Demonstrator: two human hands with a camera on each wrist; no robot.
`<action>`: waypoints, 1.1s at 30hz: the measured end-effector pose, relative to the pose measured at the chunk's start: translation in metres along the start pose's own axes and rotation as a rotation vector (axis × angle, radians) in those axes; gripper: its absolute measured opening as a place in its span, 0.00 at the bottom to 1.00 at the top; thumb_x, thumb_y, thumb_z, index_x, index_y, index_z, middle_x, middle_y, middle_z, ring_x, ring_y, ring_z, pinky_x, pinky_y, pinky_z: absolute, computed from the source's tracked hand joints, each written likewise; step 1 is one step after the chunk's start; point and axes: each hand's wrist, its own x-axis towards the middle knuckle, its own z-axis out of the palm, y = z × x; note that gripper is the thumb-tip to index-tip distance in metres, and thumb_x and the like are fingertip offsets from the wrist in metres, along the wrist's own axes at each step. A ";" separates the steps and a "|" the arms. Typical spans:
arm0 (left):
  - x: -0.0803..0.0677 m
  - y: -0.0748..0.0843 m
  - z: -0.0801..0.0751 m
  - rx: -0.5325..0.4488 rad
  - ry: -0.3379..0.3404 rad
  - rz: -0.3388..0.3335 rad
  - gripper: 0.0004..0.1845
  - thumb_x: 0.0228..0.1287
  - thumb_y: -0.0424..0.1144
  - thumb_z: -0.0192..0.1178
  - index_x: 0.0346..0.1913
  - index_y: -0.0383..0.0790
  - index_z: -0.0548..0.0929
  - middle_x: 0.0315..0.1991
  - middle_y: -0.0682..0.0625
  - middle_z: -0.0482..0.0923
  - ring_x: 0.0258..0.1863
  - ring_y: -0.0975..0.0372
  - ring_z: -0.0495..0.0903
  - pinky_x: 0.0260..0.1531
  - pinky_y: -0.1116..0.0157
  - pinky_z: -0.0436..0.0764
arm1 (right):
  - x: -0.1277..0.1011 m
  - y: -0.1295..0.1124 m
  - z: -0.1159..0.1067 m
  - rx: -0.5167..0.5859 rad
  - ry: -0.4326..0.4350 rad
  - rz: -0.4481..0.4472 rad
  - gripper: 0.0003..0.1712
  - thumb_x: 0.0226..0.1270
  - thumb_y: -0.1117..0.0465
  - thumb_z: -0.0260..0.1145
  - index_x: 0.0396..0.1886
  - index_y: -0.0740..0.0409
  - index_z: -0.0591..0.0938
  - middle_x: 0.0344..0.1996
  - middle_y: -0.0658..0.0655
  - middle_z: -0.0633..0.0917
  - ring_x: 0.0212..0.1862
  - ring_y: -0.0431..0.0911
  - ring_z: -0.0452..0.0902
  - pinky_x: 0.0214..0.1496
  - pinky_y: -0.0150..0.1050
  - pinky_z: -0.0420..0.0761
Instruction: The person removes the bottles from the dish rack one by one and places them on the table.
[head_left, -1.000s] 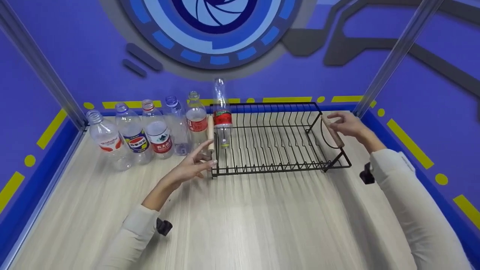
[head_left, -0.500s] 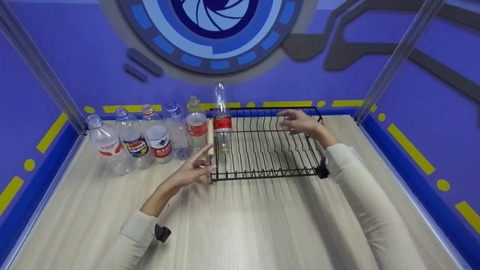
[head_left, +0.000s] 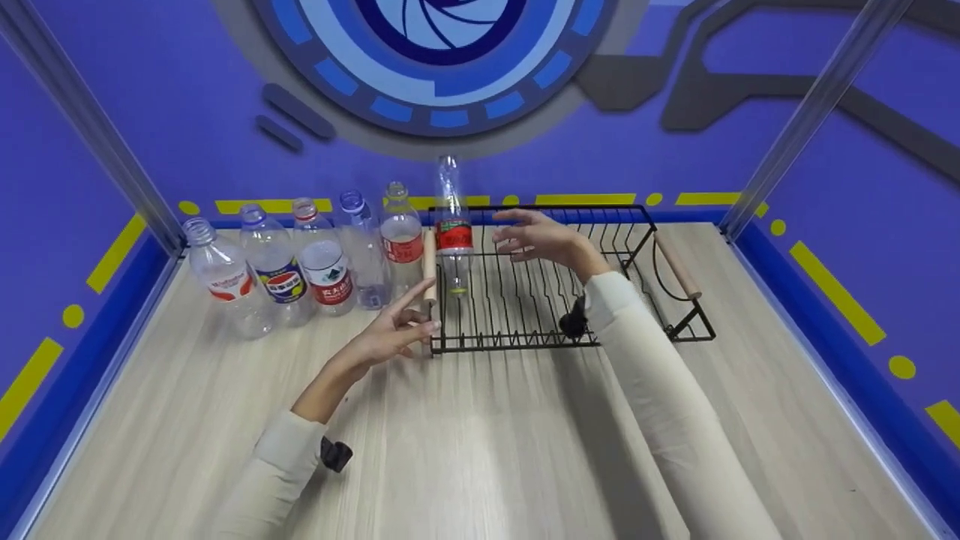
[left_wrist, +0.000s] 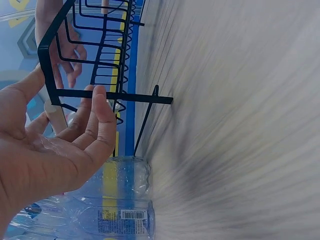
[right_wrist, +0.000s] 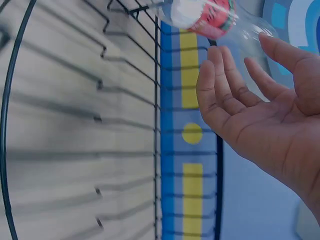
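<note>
A black wire dish rack with wooden handles stands against the back wall. My left hand holds its left end; in the left wrist view the thumb and fingers lie around the black end frame near the wooden handle. A clear plastic bottle with a red label stands upright in the rack's left end. My right hand hangs over the middle of the rack, fingers spread and pointing at that bottle. In the right wrist view its fingertips are right beside the bottle, and the palm holds nothing.
Several capless plastic bottles stand in a row left of the rack, among them one with a blue label and one with a red-and-white label. The right wooden handle is free. Blue panels enclose the wooden-looking table.
My right hand has left the rack's right handle and moved left over the wires toward the bottle in the rack. The left hand has stayed at the rack's left end.
</note>
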 end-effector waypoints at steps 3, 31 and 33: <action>0.001 0.001 -0.001 -0.003 -0.009 0.002 0.41 0.75 0.40 0.60 0.83 0.59 0.51 0.58 0.37 0.75 0.45 0.59 0.82 0.45 0.51 0.85 | 0.011 0.003 0.010 0.049 -0.012 0.028 0.32 0.80 0.61 0.56 0.79 0.52 0.61 0.66 0.64 0.74 0.61 0.53 0.77 0.74 0.55 0.71; 0.002 -0.001 -0.001 0.012 0.002 0.010 0.42 0.74 0.42 0.62 0.83 0.58 0.51 0.57 0.35 0.76 0.47 0.51 0.83 0.36 0.60 0.85 | 0.037 0.004 0.048 0.060 -0.008 0.129 0.48 0.72 0.56 0.68 0.82 0.55 0.51 0.64 0.66 0.77 0.58 0.55 0.78 0.74 0.53 0.72; 0.002 -0.001 -0.001 0.013 -0.001 0.019 0.42 0.74 0.41 0.62 0.83 0.57 0.50 0.55 0.36 0.77 0.45 0.53 0.83 0.35 0.61 0.85 | 0.036 0.003 0.045 0.072 -0.017 0.121 0.47 0.73 0.56 0.68 0.81 0.57 0.53 0.63 0.65 0.77 0.53 0.52 0.80 0.72 0.53 0.74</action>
